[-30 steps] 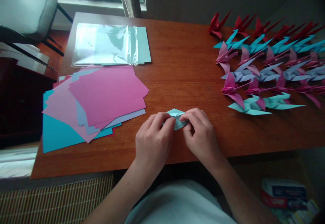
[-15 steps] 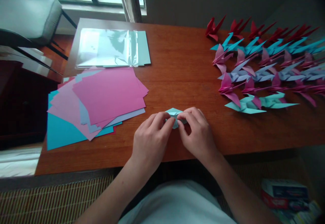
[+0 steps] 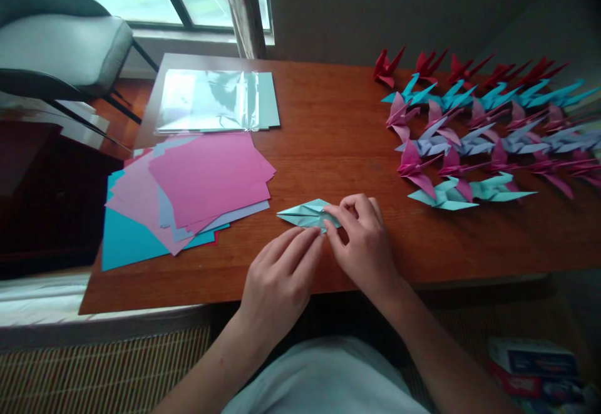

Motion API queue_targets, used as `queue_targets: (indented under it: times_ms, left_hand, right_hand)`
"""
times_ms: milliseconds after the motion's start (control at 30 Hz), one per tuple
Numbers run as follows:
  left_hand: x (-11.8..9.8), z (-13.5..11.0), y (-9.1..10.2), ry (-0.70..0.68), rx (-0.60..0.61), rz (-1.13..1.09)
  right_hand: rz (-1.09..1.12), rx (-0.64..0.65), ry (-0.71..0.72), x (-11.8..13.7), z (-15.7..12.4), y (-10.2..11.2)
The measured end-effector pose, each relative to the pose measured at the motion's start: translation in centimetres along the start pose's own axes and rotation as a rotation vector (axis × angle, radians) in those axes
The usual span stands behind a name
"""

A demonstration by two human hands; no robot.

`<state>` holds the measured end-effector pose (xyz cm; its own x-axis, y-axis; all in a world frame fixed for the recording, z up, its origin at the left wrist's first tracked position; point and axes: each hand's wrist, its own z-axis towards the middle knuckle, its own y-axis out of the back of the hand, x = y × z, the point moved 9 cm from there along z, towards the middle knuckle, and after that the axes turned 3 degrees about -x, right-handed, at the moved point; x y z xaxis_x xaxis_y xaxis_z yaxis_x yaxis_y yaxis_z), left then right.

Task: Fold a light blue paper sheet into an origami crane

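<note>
A pale mint piece of origami paper (image 3: pixel 303 213), folded into a long pointed diamond, lies near the front edge of the wooden table. My left hand (image 3: pixel 282 273) has its fingers pressed together at the paper's lower edge. From the other side, my right hand (image 3: pixel 364 238) pinches the paper between thumb and forefinger, covering its right end. Two finished mint paper cranes (image 3: pixel 444 195) stand to the right, in the row closest to me.
Loose coloured sheets (image 3: pixel 211 179) are fanned at the left of the table (image 3: pixel 328 119). Behind them lies a clear packet (image 3: pixel 206 101) of pale green paper. Rows of red, blue, pink and lilac cranes (image 3: pixel 493 141) fill the right. A chair (image 3: pixel 66 51) stands beyond the left edge.
My left hand has slid down off the paper's left half to its lower edge, uncovering the left point. My right hand keeps its pinch. The camera view has shifted slightly.
</note>
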<state>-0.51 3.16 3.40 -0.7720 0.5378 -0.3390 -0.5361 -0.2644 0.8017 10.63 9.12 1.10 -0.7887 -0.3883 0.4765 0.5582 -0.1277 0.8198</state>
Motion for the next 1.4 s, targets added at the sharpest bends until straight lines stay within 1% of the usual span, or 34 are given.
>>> queue_targets:
  times_ms: [100, 267, 333, 467, 600, 700, 800, 933, 1000, 1033, 1100, 1233, 1300, 1400]
  left_hand:
    - [-0.1, -0.1, -0.4, 0.010, 0.021, 0.044]
    - [1.0, -0.2, -0.6, 0.028, 0.036, 0.082]
    - [1.4, -0.2, -0.6, 0.029, 0.033, 0.089]
    - [1.7, 0.0, -0.6, 0.032, 0.015, 0.095]
    - [1.7, 0.5, -0.2, -0.002, -0.014, 0.080]
    - [1.8, 0.9, 0.4, -0.026, -0.053, 0.062]
    - [2.1, 1.5, 1.2, -0.022, -0.097, -0.015]
    - [2.8, 2.4, 1.9, 0.087, -0.147, -0.167]
    - [3.3, 2.6, 1.7, 0.154, -0.138, -0.234]
    - [3.6, 2.7, 1.3, 0.186, -0.122, -0.259]
    - [4.2, 2.8, 0.3, 0.240, -0.073, -0.274]
    - [4.8, 2.7, -1.5, 0.261, 0.011, -0.147]
    - [4.8, 2.7, -1.8, 0.252, 0.021, -0.055]
    - [4.4, 2.8, -2.0, 0.220, 0.026, 0.039]
  right_hand:
    - [-0.027, 0.012, 0.037, 0.2, 0.0, 0.3]
    - [0.023, 0.149, 0.101, -0.2, -0.3, -0.1]
    - [0.028, 0.184, 0.129, -0.4, -0.4, -0.2]
    - [0.043, 0.181, 0.185, -0.5, -0.3, 0.1]
    - [0.081, 0.146, 0.196, -0.5, 0.0, 0.5]
    - [0.147, 0.134, 0.180, -0.5, 0.1, 0.8]
    - [0.287, 0.147, 0.128, -0.5, 0.1, 1.1]
    - [0.483, 0.166, -0.036, -1.4, 0.0, 1.2]
    - [0.519, 0.161, -0.112, -2.0, 0.0, 1.2]
    - [0.515, 0.147, -0.134, -2.3, 0.0, 1.2]
    - [0.455, 0.097, -0.126, -2.7, 0.3, 1.6]
    - [0.256, -0.019, -0.006, -2.3, 0.6, 2.5]
    - [0.210, -0.036, 0.055, -1.7, 0.4, 2.5]
    - [0.180, 0.010, 0.133, -0.7, -0.3, 1.8]
